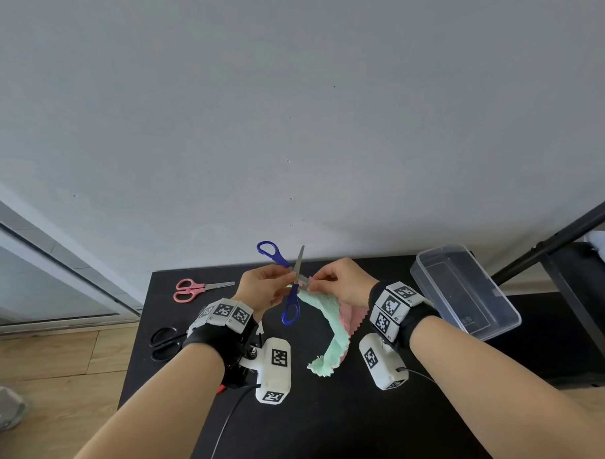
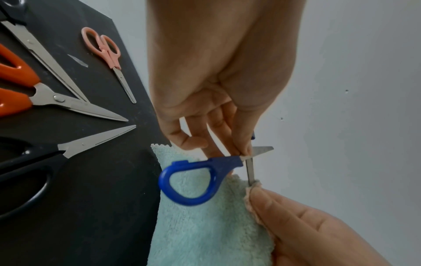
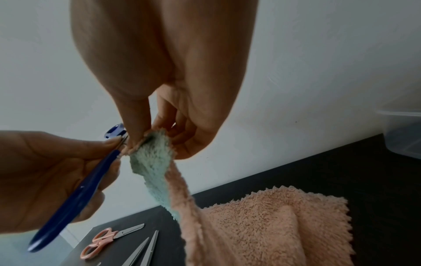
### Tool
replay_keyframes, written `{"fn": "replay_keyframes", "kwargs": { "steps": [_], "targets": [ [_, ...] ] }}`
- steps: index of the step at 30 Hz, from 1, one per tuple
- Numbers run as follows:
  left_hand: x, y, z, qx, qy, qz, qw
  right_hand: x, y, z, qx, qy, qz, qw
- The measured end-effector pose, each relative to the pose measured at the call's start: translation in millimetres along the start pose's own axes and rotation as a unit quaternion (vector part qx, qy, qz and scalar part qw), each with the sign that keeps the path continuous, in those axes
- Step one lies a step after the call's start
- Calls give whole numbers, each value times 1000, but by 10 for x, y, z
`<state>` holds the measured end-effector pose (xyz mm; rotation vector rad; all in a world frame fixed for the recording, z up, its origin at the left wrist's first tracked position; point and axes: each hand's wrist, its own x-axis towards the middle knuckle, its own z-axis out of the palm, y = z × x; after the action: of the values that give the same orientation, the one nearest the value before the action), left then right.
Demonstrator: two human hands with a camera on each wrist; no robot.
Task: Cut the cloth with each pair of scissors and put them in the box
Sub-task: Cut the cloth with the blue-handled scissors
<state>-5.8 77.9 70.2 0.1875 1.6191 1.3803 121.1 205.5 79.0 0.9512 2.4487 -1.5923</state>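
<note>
The blue scissors (image 1: 285, 281) are pinched near the pivot by the left hand (image 1: 262, 288), blades wide apart; the cloth (image 1: 326, 326) edge is pinched by the right hand (image 1: 344, 279) w/ one blade touching it. Cloth should be kept taut & fed deep between the blades — fingers kept clear. The box (image 1: 464, 292) sits at right, no scissors in it; its small label can't be read.

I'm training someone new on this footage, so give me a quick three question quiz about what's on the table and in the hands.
1. True or false: the clear plastic box already holds scissors.
2. Which scissors does the left hand hold: A pink, B blue, C orange?
3. Fill in: the right hand pinches the ____.

Key:
1. False; none show inside.
2. B, the blue scissors; the pink scissors lie on the table.
3. The cloth.
</note>
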Motion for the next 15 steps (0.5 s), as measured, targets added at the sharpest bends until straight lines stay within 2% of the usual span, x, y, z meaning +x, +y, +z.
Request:
{"fn": "replay_keyframes", "kwargs": {
  "steps": [6, 9, 12, 15],
  "targets": [
    [6, -13, -28, -28, 14, -6, 999, -12, 35, -71, -13, -15, 7, 1000],
    [3, 5, -81, -45, 30, -8, 999, -19, 120, -140, -17, 10, 8, 1000],
    [-16, 22, -110, -30, 9, -16, 999, -8, 141, -189, 51, 67, 5, 996],
    [-48, 47, -76, 5, -16, -19, 1000, 12, 56, -177, 131, 77, -1, 988]
  ]
}}
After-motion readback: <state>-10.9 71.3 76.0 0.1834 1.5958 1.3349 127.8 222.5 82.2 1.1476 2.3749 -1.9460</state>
